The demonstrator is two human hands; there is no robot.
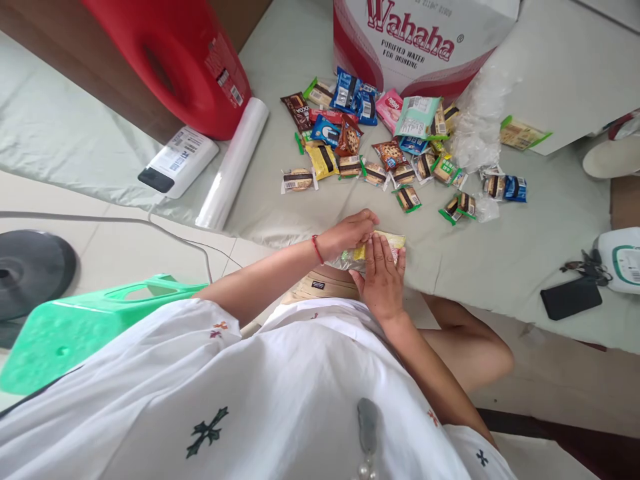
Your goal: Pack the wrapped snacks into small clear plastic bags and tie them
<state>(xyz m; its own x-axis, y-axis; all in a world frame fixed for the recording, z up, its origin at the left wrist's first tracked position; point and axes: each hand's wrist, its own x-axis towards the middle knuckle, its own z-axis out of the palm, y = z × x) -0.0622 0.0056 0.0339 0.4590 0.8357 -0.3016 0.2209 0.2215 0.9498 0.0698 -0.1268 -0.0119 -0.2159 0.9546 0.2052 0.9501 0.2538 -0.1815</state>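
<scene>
At the table's near edge, a yellow snack packet [399, 241] lies inside a clear plastic bag [340, 262]. My right hand [384, 277] rests flat on the packet, fingers stretched out side by side and thumb apart. My left hand [349, 235], with a red string at its wrist, is closed at the bag's left side. Its fingers are curled on the plastic, and the fingertips are partly hidden. Beyond both hands spreads a pile of small wrapped snacks, among them a yellow packet [323, 160], a brown cookie packet [389, 155] and a pale green packet [418, 117].
A Wahaha carton [400, 47] stands behind the snacks, with clear plastic bags [475, 127] to its right. At left are a plastic film roll [234, 163], a white bottle [183, 160] and a red jug [200, 73]. A phone [571, 297] and keys [590, 265] lie right. A green stool [95, 320] stands below.
</scene>
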